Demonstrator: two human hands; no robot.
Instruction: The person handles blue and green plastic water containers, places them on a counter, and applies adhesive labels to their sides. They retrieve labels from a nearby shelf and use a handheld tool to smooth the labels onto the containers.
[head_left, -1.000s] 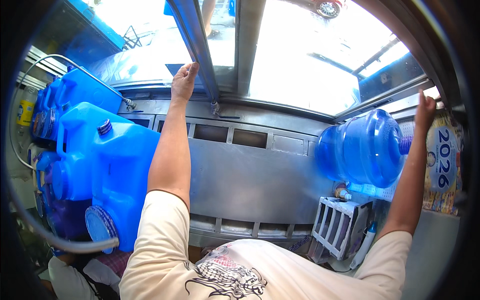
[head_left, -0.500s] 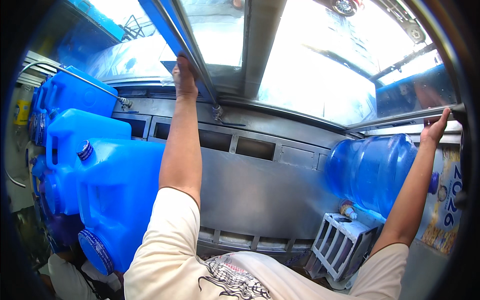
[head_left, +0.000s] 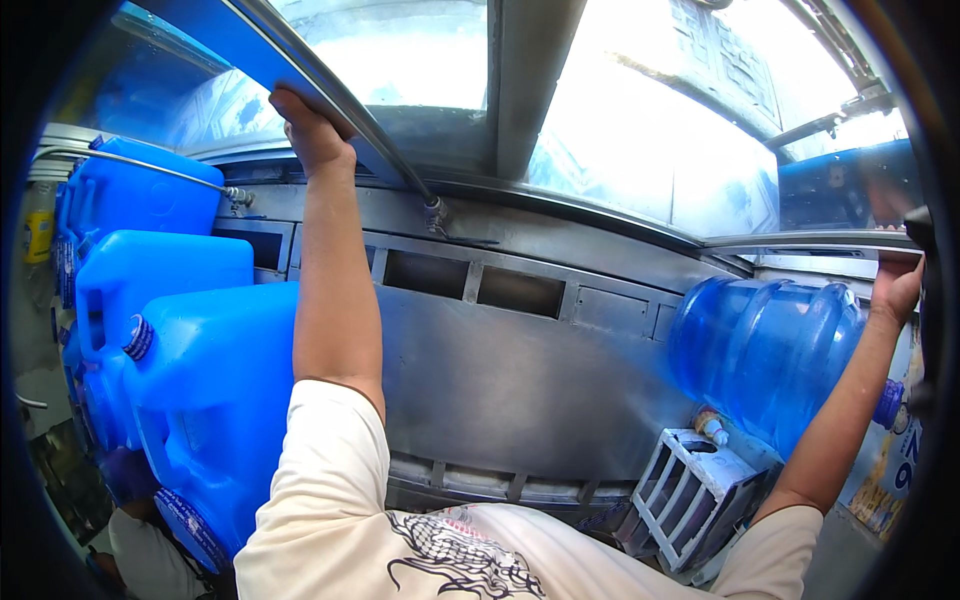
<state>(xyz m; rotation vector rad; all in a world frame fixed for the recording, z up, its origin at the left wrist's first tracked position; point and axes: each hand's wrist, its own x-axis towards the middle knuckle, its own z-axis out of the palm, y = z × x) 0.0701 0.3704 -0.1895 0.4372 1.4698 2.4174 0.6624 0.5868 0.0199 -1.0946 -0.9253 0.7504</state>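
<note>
My left hand [head_left: 318,135] is raised, closed on the lower edge of a blue panel [head_left: 235,50] beside a long metal bar; some of its fingers are hidden behind that edge. Far to the right, my right hand [head_left: 897,288] is up against the underside of a metal window frame [head_left: 815,241], its fingertips partly hidden. Below my right hand, a clear blue water bottle [head_left: 765,350] with a purple cap lies on its side. Several solid blue water jugs [head_left: 215,350] stand left of my left arm.
A stainless steel counter [head_left: 500,370] with rectangular openings spans the middle. Metal taps [head_left: 433,215] stick out along its back. At the lower right stands a white slatted stand [head_left: 690,490] with a small bottle [head_left: 711,428] by it. Part of another person [head_left: 150,550] shows at the lower left.
My left hand has moved left and a little up, together with the panel edge. My right hand appears farther right and lower. The view has shifted slightly.
</note>
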